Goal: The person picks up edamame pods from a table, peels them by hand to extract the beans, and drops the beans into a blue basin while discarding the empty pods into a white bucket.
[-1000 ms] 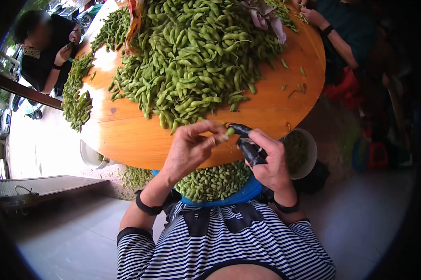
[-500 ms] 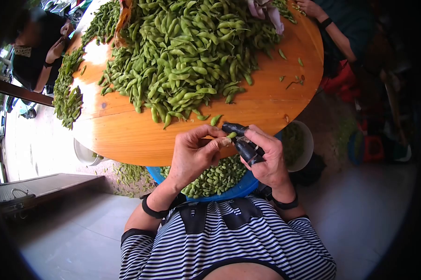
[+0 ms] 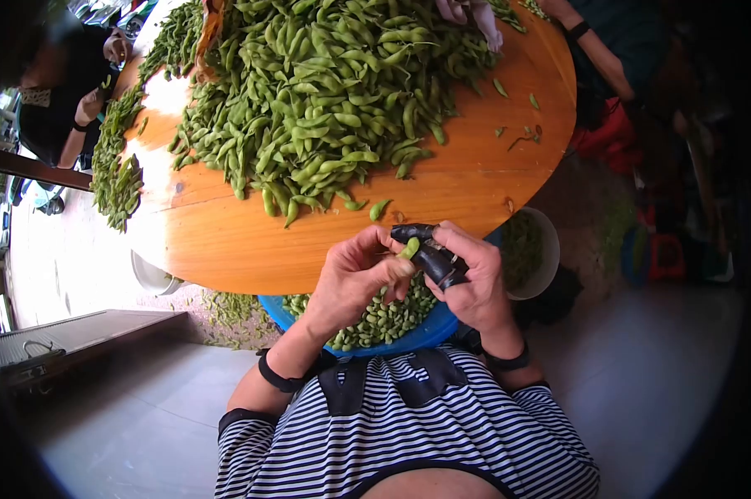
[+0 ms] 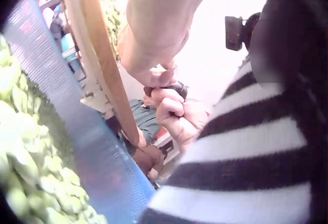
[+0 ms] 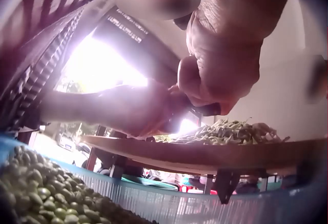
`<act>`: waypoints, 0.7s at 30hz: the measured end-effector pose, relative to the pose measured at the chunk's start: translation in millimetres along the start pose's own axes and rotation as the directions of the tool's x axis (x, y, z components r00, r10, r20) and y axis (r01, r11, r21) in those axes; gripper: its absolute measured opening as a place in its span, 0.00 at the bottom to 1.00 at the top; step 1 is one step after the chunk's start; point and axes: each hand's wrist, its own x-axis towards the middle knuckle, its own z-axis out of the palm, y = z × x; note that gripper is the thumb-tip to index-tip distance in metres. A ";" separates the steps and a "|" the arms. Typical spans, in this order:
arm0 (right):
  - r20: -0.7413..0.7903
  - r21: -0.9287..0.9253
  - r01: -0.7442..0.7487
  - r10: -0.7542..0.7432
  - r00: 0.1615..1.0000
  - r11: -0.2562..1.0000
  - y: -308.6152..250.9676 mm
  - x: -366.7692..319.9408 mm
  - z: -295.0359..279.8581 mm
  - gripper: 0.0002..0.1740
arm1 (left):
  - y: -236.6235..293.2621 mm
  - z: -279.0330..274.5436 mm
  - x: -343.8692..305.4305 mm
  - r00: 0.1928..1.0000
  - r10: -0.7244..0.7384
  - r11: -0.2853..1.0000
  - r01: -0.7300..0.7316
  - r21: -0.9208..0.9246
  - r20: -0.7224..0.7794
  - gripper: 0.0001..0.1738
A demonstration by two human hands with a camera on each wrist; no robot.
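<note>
My left hand (image 3: pixel 360 279) pinches a green soybean pod (image 3: pixel 410 247) just off the near edge of the round wooden table (image 3: pixel 226 241). My right hand (image 3: pixel 467 274) grips black scissors (image 3: pixel 429 254), whose blades meet the pod's tip. Both hands hover above a blue basket (image 3: pixel 409 337) of trimmed pods in my lap. A big heap of green pods (image 3: pixel 326 91) covers the table's middle. In the left wrist view my left hand (image 4: pixel 154 34) is close up, with my right hand (image 4: pixel 177 113) beyond it. The right wrist view shows my right hand (image 5: pixel 225 65) curled above the basket's pods (image 5: pixel 36 193).
A single loose pod (image 3: pixel 380 209) lies near the table's front edge. A white bowl (image 3: pixel 532 262) with green scraps sits to my right, below the table. Other people sit at the far left (image 3: pixel 51 100) and far right (image 3: pixel 592 50). Scraps litter the floor under the table.
Both hands have dropped slightly toward the basket and drawn closer together, still on the pod and scissors. The view has shifted so the table sits higher in frame.
</note>
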 end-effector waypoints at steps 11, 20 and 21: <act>-0.076 -0.477 0.160 -0.223 0.972 0.864 8.9 -5.1 15.2 0.19 | -1.8 -7.6 -1.7 0.989 0.120 0.882 -0.068 0.467 -0.083 0.14; -0.116 -0.627 0.184 -0.324 0.939 0.757 4.6 -6.0 22.8 0.20 | -16.2 8.7 4.9 0.991 0.030 0.997 -0.039 -0.068 -0.134 0.08; -0.110 -0.627 0.207 -0.349 0.931 0.751 6.4 -6.1 22.6 0.20 | -15.9 15.0 4.8 0.983 0.041 0.993 -0.060 -0.101 -0.180 0.08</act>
